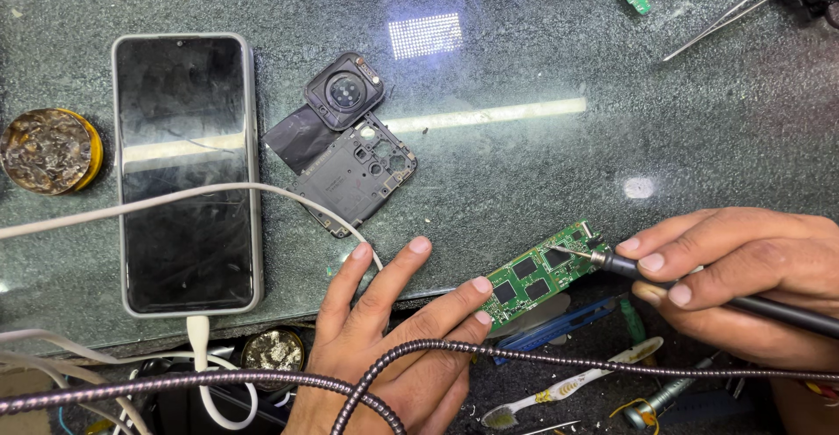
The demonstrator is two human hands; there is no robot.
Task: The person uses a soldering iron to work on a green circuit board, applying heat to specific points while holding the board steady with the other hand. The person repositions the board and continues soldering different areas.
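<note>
A small green circuit board lies at the front edge of the glass worktop. My left hand rests flat beside it, with its fingertips pressing the board's left end. My right hand grips a black soldering iron like a pen. The iron's tip touches the board's upper right corner.
A smartphone with a dark screen lies at the left, plugged into a white cable. Black phone cover parts lie in the middle. A brass tin, tweezers, a toothbrush and a braided metal hose are around.
</note>
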